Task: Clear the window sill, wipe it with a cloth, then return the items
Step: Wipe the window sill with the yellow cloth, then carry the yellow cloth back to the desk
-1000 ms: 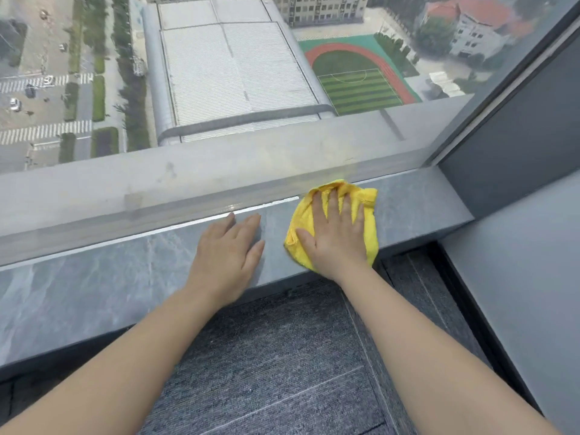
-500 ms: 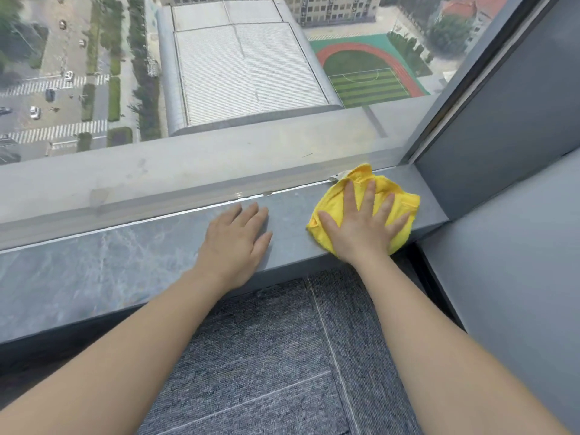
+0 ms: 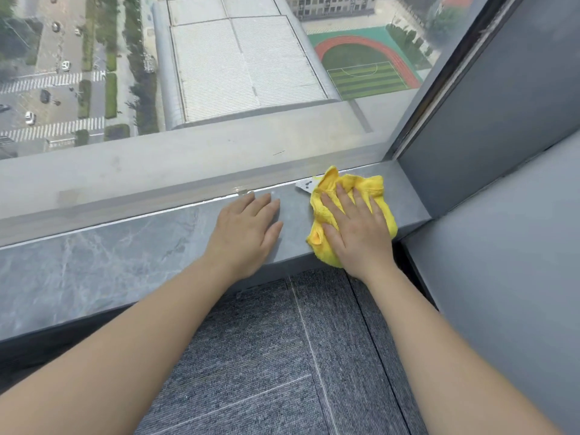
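At the wall end of the window sill (image 3: 94, 262), our right hand (image 3: 354, 229) presses flat on the yellow cloth (image 3: 381, 200); left hand (image 3: 248, 230) rests open beside it. Risk: cloth overhangs the sill's front edge and may slip off.

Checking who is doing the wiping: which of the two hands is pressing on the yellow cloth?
The right hand, lying flat on the yellow cloth near the sill's right end. The left hand rests flat on the bare window sill.

Grey carpet tiles (image 3: 266, 356), grey wall (image 3: 502, 246), sports field (image 3: 367, 73) and white roof (image 3: 244, 64) outside
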A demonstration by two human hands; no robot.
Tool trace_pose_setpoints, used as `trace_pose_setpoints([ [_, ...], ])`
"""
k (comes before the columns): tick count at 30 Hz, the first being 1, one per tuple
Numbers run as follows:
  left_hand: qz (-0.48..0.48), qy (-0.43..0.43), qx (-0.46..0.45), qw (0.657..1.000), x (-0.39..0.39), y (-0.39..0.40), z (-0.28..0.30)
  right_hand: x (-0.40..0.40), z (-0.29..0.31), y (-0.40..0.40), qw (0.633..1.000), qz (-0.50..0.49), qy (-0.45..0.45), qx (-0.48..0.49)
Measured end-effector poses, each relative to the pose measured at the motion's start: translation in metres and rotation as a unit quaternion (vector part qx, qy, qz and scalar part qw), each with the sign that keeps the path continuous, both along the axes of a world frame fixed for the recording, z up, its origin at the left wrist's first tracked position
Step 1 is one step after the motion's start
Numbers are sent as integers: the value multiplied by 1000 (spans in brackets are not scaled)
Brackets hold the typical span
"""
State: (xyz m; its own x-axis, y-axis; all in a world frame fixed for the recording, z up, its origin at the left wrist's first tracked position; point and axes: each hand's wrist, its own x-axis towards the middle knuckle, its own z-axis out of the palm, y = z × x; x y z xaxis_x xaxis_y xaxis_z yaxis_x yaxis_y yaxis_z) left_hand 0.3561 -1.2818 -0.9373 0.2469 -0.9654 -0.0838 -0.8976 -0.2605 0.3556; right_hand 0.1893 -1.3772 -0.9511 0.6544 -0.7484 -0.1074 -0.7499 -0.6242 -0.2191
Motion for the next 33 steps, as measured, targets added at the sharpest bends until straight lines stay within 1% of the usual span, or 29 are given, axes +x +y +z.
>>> trace_pose_setpoints([
  [2, -8, -1, 3, 1000, -5, -10, -1, -15, -3, -9, 999, -35, -1, -9],
  [5, -11, 0, 8, 1000, -9, -18, -3, -22, -3, -26, 995, -98, 30, -11],
  [9, -3, -1, 8, 1000, -7, -16, -4, -7, -2, -47, 986, -162, 36, 5],
  [13, 10, -2, 15, 1000, 1, -5, -3, 7, -3, -55, 981, -191, 36, 10],
  [16, 27, 3, 32, 999, 4, 4, 2, 6, 1, -51, 983, -184, 20, 9],
  [18, 35, 16, 36, 999, 2, 8, 8, 3, 3, -43, 988, -153, -4, 9],
  [20, 38, 30, 32, 998, -2, 12, 16, -2, 6, -25, 992, -113, -50, 23],
  [22, 38, 45, 28, 998, -7, 15, 23, -10, 11, -2, 990, -91, -96, 57],
  [23, 36, 55, 30, 997, -11, 16, 27, -13, 14, 10, 982, -103, -125, 95],
  [24, 37, 70, 32, 996, -14, 18, 32, -14, 19, 21, 963, -136, -174, 152],
  [25, 42, 91, 32, 994, -18, 22, 40, -13, 28, 31, 925, -191, -240, 224],
  [26, 51, 121, 35, 991, -21, 26, 50, -11, 42, 38, 870, -247, -309, 294],
  [28, 78, 203, 37, 975, -28, 37, 78, -7, 79, 48, 739, -322, -423, 414],
  [29, 98, 255, 34, 961, -31, 43, 98, -6, 103, 52, 671, -336, -458, 477],
  [30, 122, 312, 31, 942, -33, 48, 121, -6, 131, 56, 614, -337, -475, 533],
  [31, 147, 371, 30, 916, -35, 52, 148, -6, 161, 58, 578, -326, -480, 574],
  [32, 175, 429, 33, 885, -37, 56, 178, -4, 192, 60, 553, -319, -482, 601],
  [33, 201, 483, 33, 852, -38, 59, 208, -1, 225, 63, 536, -314, -478, 621],
])
